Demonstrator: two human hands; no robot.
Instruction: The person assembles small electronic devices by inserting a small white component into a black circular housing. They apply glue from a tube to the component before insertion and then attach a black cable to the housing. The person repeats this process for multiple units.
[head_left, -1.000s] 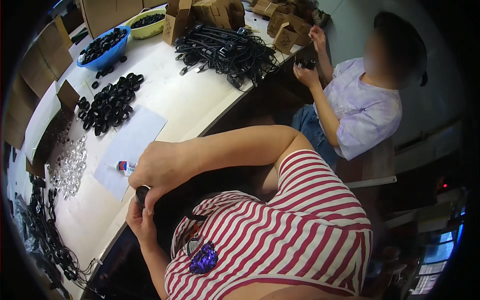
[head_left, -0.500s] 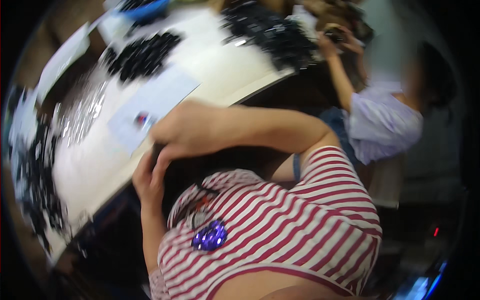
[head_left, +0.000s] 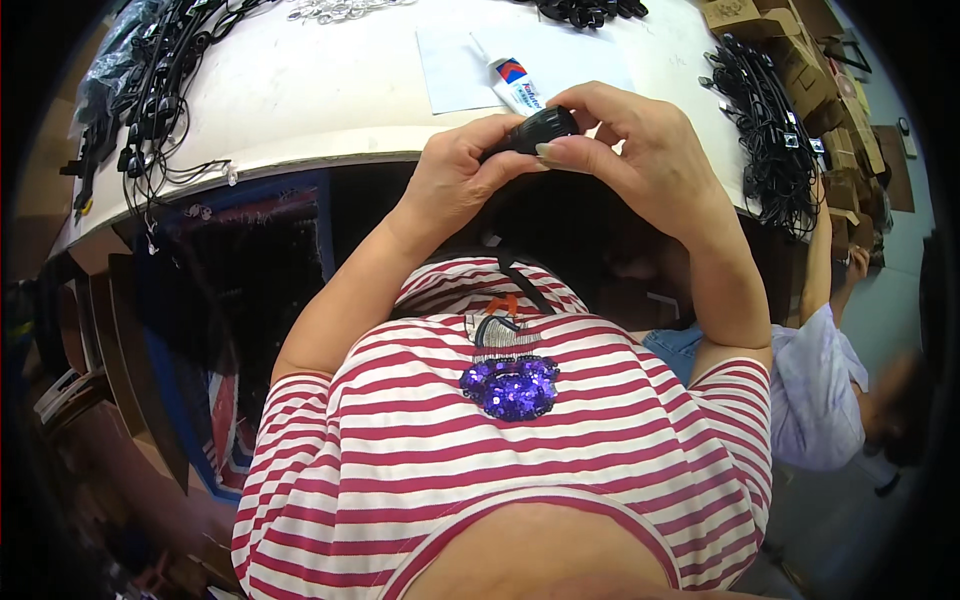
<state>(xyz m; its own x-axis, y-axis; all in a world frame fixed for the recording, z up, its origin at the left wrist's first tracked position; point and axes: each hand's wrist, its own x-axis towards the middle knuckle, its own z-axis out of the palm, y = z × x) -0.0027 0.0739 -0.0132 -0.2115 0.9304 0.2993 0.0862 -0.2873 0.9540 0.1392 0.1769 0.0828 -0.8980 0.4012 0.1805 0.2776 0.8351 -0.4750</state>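
Head view gives us the white table (head_left: 300, 100) first, cables (head_left: 150, 80) piled at its left end and more cables (head_left: 765, 130) at its right, a paper sheet (head_left: 455, 65) with a glue tube (head_left: 515, 85) near our hands. Both hold a small black part (head_left: 535, 130) just off the table edge. Left hand (head_left: 455, 185) wraps it from below; right hand (head_left: 640, 150) pinches its top, fingers closed on it. We judge it light, rigid, smooth plastic, best gripped round its sides.
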